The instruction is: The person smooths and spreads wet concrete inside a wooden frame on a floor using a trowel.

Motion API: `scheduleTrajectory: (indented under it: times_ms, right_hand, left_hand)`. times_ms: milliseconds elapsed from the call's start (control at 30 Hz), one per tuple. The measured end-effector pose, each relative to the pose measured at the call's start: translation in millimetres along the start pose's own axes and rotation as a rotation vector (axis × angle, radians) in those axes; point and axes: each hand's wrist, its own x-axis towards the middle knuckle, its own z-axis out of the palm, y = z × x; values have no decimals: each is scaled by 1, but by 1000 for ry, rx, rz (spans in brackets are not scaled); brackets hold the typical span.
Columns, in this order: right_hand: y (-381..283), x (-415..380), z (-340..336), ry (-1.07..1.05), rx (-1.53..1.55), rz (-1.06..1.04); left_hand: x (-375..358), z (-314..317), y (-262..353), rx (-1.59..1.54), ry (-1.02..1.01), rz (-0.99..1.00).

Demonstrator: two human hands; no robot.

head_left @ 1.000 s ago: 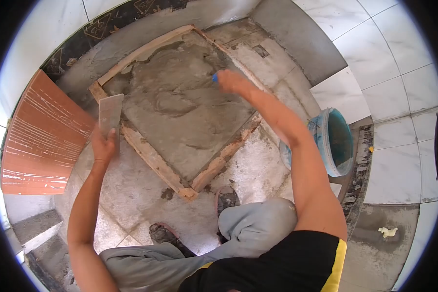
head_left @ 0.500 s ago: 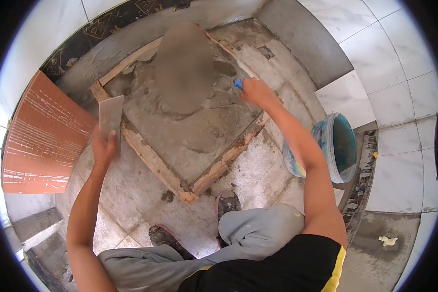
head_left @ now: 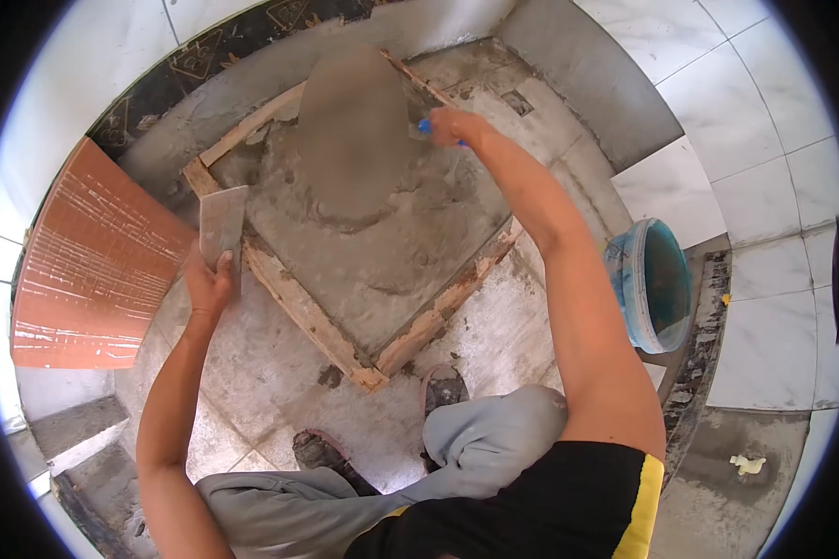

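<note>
Head view: fingers of the right hand [head_left: 454, 127] clamp a blue handle [head_left: 425, 127], those of the left hand [head_left: 211, 279] a flat plate [head_left: 222, 216]; mortar [head_left: 368, 284], partly lost in blur, lies within a wooden frame [head_left: 303, 306].

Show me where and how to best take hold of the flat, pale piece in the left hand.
Probably by the lower end of the flat, pale piece, coming from the person's own side, as the left hand does. It looks thin and roughly rectangular, with a broad face turned toward the camera, so a pinch across its thickness should suit, leaving the upper end clear.
</note>
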Motion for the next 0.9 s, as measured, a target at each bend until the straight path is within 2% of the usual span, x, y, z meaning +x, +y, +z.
scheduleTrajectory:
  times_ms: [33,100,133,200,300,367,400,467,500,567,633,700,767,833,900]
  right_hand:
    - [-23,-23,-18,11,138,39]
    - [-55,-55,-38,-5,126,9]
    - [-68,-72,-39,-29,119,-8]
    - [-83,-106,-33,104,-3,-161]
    - [-134,-160,-15,151,-6,-171]
    - [-160,-163,24,233,45,18]
    - [-161,-160,22,223,45,19]
    - [-159,-156,8,182,-82,-229]
    - [-160,-169,-5,176,-79,-234]
    - [-164,-197,-33,52,-16,-176]
    - [-165,-198,7,84,27,-109]
    - [-154,-204,18,103,60,-32]
    - [-141,-205,-9,-57,116,-46]
    - [-121,-240,-41,-69,139,-22]
    - [-92,-262,-47,-57,130,8]
  left_hand:
    - [1,0,0,-2,16,2]
    - [-2,-1,-1,102,16,32]
    - [-4,-2,-2,98,24,23]
    - [-1,-2,0,21,-28,-30]
    - [-2,-4,7,37,-20,7]
    - [-3,-5,4,32,-20,-28]
    - [-3,-3,6,25,-20,-49]
    - [-1,-4,16,-17,-35,-39]
    - [-1,-6,17,-51,-42,-25]
    - [-3,-7,13,17,-54,-34]
    - [1,-7,10,70,-55,-41]
    - [-2,-5,11,-75,-64,-86]
    - [1,-4,10,-39,-47,-74]
    - [-5,-3,2,-9,-64,-69]
    - [-1,2,-7,14,-9,30]
